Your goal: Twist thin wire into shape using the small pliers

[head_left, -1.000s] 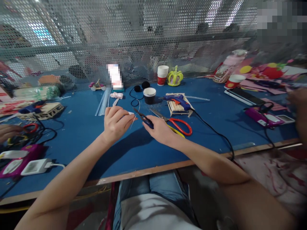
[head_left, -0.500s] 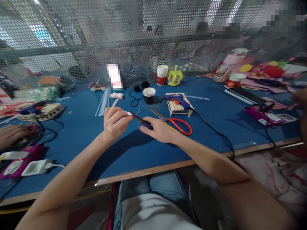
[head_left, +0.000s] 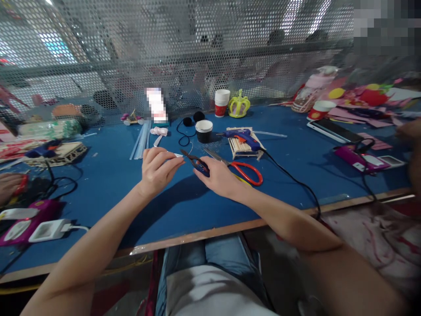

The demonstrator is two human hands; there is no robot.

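Note:
My left hand (head_left: 158,170) is closed in a pinch on a small white strip (head_left: 178,155), whose end sticks out past the fingertips; the rest is hidden by my fingers. My right hand (head_left: 221,175) grips small blue-handled pliers (head_left: 199,166), their dark jaws apart and just right of the strip. Behind my right hand lie large scissors with red handles (head_left: 247,173). A blue glue gun (head_left: 243,137) rests on a small rack of pale sticks (head_left: 238,149). Beyond my hands stand a black-and-white cup (head_left: 204,131) and a white scrunched piece (head_left: 159,131).
Clear glue sticks (head_left: 142,139) lie near a lit phone (head_left: 157,105). At the back are stacked paper cups (head_left: 222,102) and a yellow-green crown (head_left: 239,105). Another person's hand (head_left: 11,186) is at far left. A black cable (head_left: 292,175) runs over the table's front edge.
The pliers' jaws have parted and moved slightly right, away from the white strip. My left hand has barely moved. At far left, the other person's hand has shifted left.

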